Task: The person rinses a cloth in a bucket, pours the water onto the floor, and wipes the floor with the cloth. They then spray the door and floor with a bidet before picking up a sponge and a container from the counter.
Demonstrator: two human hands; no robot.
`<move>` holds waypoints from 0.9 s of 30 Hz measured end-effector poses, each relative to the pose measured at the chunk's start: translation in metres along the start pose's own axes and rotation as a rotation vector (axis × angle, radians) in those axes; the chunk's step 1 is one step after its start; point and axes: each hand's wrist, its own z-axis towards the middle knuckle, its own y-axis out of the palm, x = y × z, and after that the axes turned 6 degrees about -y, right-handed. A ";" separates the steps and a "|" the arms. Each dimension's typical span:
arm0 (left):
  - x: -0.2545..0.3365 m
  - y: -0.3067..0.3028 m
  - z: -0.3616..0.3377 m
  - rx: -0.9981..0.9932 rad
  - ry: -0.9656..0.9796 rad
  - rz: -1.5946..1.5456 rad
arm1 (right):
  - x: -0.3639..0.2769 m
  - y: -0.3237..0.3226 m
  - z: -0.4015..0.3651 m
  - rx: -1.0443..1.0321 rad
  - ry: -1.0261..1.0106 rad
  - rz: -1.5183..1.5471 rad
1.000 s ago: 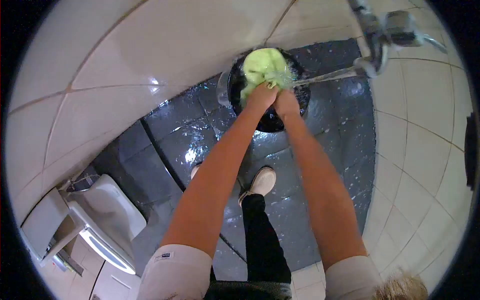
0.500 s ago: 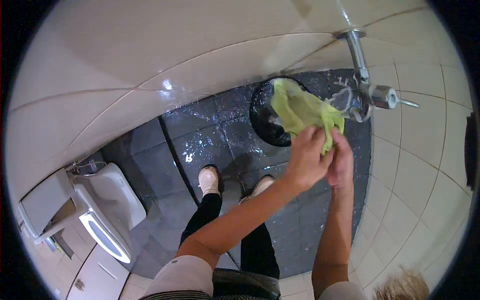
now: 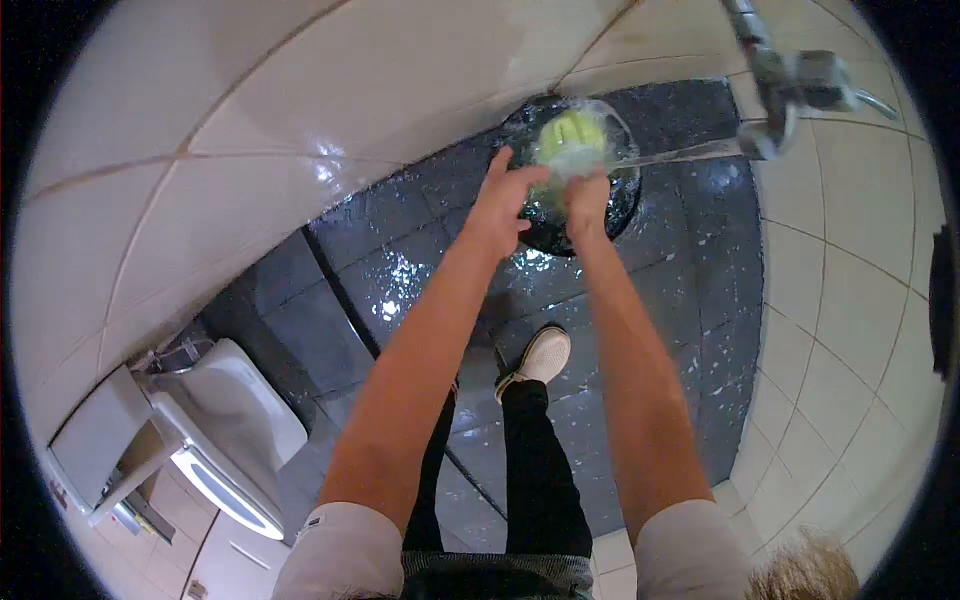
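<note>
A yellow-green cloth (image 3: 573,135) lies bunched in a round black bucket (image 3: 550,240) that holds water. Water from the metal tap (image 3: 770,135) runs across onto the cloth and splashes. My left hand (image 3: 497,208) is at the bucket's left side, fingers spread and holding nothing. Over the bucket, my right hand (image 3: 588,207) is closed at the near edge of the cloth, its fingertips partly hidden by splashing water.
Wet dark floor tiles (image 3: 640,310) surround the bucket. Pale tiled walls stand behind (image 3: 420,80) and to the right (image 3: 850,270). A white toilet (image 3: 235,410) is at the lower left. My shoe (image 3: 547,352) is on the floor near the bucket.
The cloth, earlier gripped in both hands above the bucket's right side, is now down in the bucket. My left hand has let go and moved left. The tap appears farther up in view.
</note>
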 end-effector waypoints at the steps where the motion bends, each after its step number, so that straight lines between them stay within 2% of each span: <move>1: 0.009 0.004 -0.001 -0.010 0.009 0.012 | -0.041 -0.011 -0.025 0.015 -0.163 0.049; 3: 0.023 0.015 0.001 -0.098 -0.162 -0.165 | -0.128 -0.037 -0.079 -0.027 -0.422 0.044; 4: 0.026 0.015 -0.001 -0.107 -0.152 -0.151 | -0.175 -0.052 -0.105 -0.164 -0.377 0.126; 6: 0.018 0.003 -0.003 -0.454 0.085 -0.152 | -0.230 -0.064 -0.152 -0.279 -0.371 0.357; 7: 0.010 -0.005 0.007 -0.631 0.204 -0.153 | -0.249 -0.066 -0.168 -0.306 -0.374 0.352; 8: -0.020 -0.020 0.107 -0.900 -0.014 -0.240 | -0.261 -0.066 -0.175 -0.334 -0.375 0.348; 9: -0.015 -0.007 0.093 -0.910 -0.018 -0.223 | -0.263 -0.064 -0.171 -0.316 -0.380 0.354; 11: -0.002 0.014 0.025 -0.299 0.490 0.284 | -0.251 -0.051 -0.157 -0.115 -0.536 -0.037; 12: -0.008 0.001 0.030 -0.759 0.562 0.012 | -0.236 -0.043 -0.138 0.013 -0.576 -0.146; 13: -0.018 0.005 0.051 -0.760 0.550 0.022 | -0.216 -0.039 -0.115 0.063 -0.577 -0.217; 15: -0.040 0.015 0.100 -0.163 1.038 0.699 | -0.191 -0.041 -0.076 0.163 -0.531 -0.309; 16: -0.032 0.021 0.078 -0.169 1.025 0.703 | -0.181 -0.042 -0.060 0.213 -0.487 -0.333; 18: 0.008 0.038 0.010 -0.588 -0.024 -0.627 | -0.153 -0.045 -0.023 0.205 -0.446 -0.493; 20: 0.020 0.037 -0.012 -0.612 -0.067 -0.546 | -0.118 -0.068 0.001 0.074 -0.402 -0.699; 21: 0.022 0.034 -0.015 -0.640 -0.102 -0.460 | -0.108 -0.079 0.003 0.068 -0.393 -0.697; 22: 0.019 0.039 -0.012 -0.369 -0.092 -0.407 | -0.104 -0.089 0.005 0.113 -0.321 -0.646; 23: 0.018 0.039 -0.006 -0.366 -0.092 -0.410 | -0.106 -0.093 0.007 0.161 -0.255 -0.599; 24: 0.016 0.041 0.001 -0.272 0.034 -0.219 | -0.108 -0.095 0.006 0.158 -0.256 -0.603; 25: 0.014 0.043 0.010 -0.176 0.156 -0.028 | -0.108 -0.095 0.003 0.093 -0.246 -0.431; 26: 0.006 0.040 0.029 -0.085 0.276 0.377 | -0.105 -0.092 -0.003 0.027 -0.228 -0.260; 27: -0.006 0.038 0.048 -0.084 0.264 0.375 | -0.102 -0.082 -0.013 0.022 -0.219 -0.265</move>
